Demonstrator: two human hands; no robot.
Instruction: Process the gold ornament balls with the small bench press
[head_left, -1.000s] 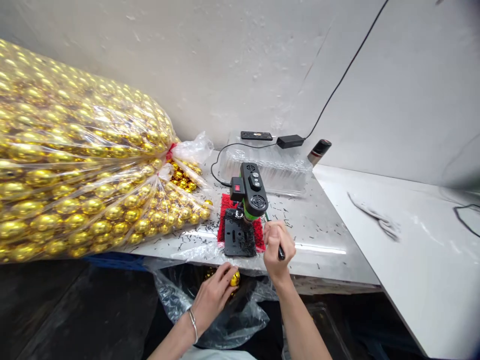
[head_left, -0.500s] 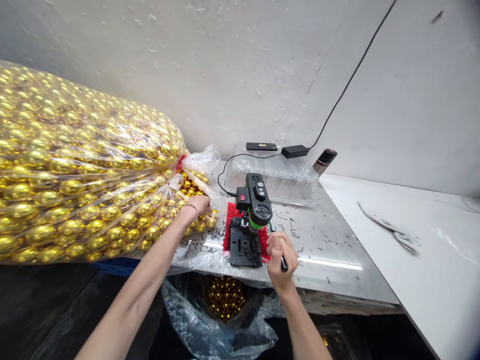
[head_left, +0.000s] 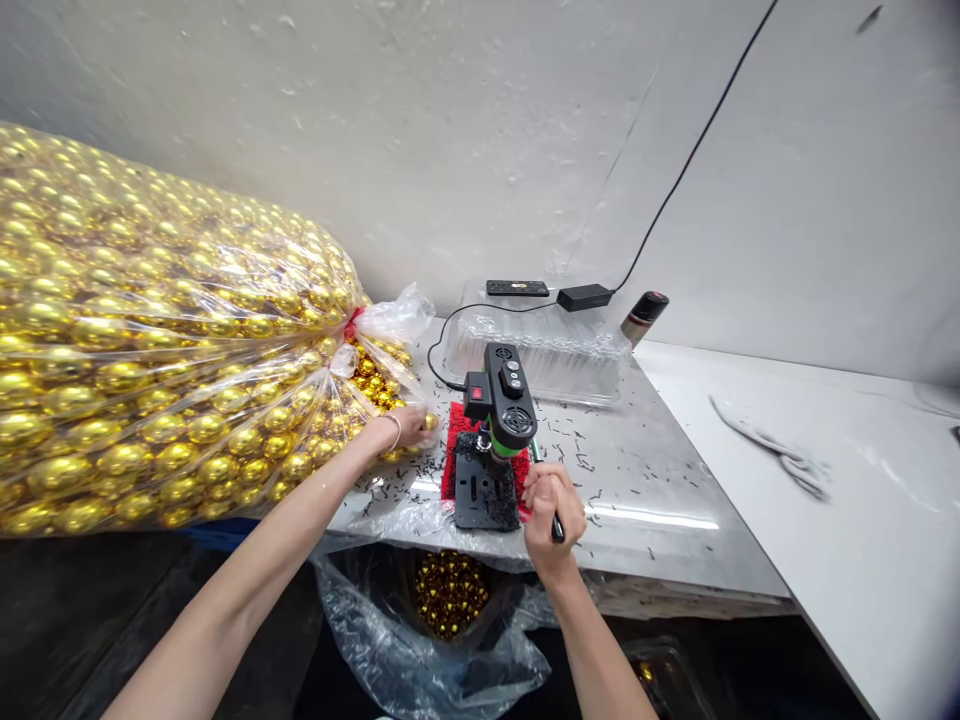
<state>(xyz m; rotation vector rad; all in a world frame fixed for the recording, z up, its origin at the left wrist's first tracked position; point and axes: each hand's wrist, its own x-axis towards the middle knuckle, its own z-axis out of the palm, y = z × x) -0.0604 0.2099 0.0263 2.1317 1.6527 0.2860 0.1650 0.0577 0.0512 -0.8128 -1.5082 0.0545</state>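
Observation:
My left hand (head_left: pixel 409 426) is at the mouth of the clear bag, its fingers closed on a shiny gold ball (head_left: pixel 431 422) that shows at the fingertips. Around and behind the wrist lie more gold balls (head_left: pixel 373 383) spilling from the bag. A small black and green bench drill press (head_left: pixel 512 395) stands to the right on a slotted black base plate (head_left: pixel 480 492) strewn with dark shavings. Wrapped around the black grip of its lever (head_left: pixel 557 530) is my right hand (head_left: pixel 553 508). Red matting (head_left: pixel 456 425) lies beneath the base.
A huge clear bag of gold balls (head_left: pixel 165 350) fills the left. Behind the drill are a clear plastic tray (head_left: pixel 585 375), a power adapter (head_left: pixel 585 297) and a spray can (head_left: pixel 645 315). Below the table edge hangs an open plastic bag (head_left: pixel 360 620) with gold balls inside.
My left hand has shifted a little right, away from the loose balls, with a gold ball now visible at its fingertips. The right hand stays on the lever. The view has shifted slightly.

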